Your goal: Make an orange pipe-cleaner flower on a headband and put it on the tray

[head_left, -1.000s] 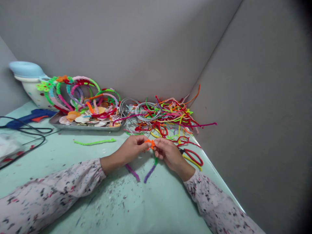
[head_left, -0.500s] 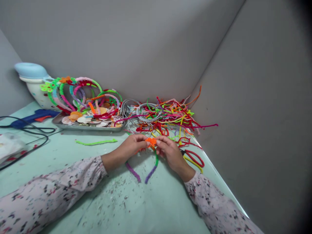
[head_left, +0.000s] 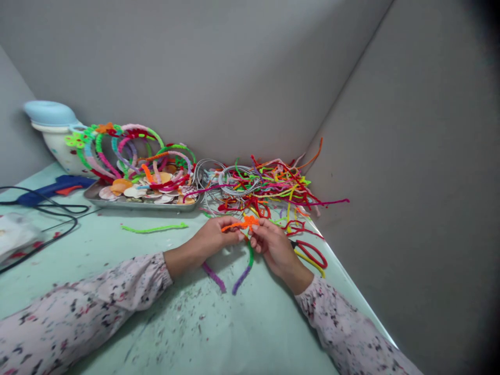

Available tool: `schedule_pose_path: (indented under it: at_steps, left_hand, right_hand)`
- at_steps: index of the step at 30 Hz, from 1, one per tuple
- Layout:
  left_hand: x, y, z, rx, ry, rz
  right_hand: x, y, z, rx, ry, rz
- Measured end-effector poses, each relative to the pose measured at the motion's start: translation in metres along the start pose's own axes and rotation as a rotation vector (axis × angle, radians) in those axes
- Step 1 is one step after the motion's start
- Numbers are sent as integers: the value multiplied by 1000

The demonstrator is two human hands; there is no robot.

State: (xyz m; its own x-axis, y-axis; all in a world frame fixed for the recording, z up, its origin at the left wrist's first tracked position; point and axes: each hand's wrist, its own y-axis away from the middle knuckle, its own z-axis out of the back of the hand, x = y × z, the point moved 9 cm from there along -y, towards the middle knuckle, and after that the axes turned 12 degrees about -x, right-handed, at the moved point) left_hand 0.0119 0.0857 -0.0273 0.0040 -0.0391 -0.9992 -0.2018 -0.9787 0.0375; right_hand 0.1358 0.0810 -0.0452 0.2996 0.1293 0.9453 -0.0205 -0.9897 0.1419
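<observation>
3 grey walls (head_left: 187,67) flank a mint table (head_left: 273,328), specked near the left hand (head_left: 209,237).

Fuzzy orange flower (head_left: 250,223), strand (head_left: 231,226) leftward, near a curved band (head_left: 249,264) with 2 purple ends.

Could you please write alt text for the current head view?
The right hand pinches an orange flower over a green table, the left hand beside it and, below, what looks like a purple-ended band. Behind are a tray of shells and hoops, wire coils and piled pipe cleaners.
</observation>
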Motion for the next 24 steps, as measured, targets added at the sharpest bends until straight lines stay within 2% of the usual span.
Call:
schedule_pose_path:
  at_steps: [4,9,15,21,24]
  left_hand:
    - [-1,-3,10,-120,188,16]
    - [1,0,3,-72,154,22]
    - [-4,1,5,-104,21,-40]
    - [-5,0,5,-101,-64,-28]
    - [-3,-1,2,-66,-121,-31]
  right_hand:
    - [-2,-1,1,-26,-216,-78]
    - [-6,5,-7,-33,-273,-156]
    - [-10,13,-19,29,-46,-132]
    - [14,9,-6,-58,234,97]
    - [21,8,-7,-44,320,155]
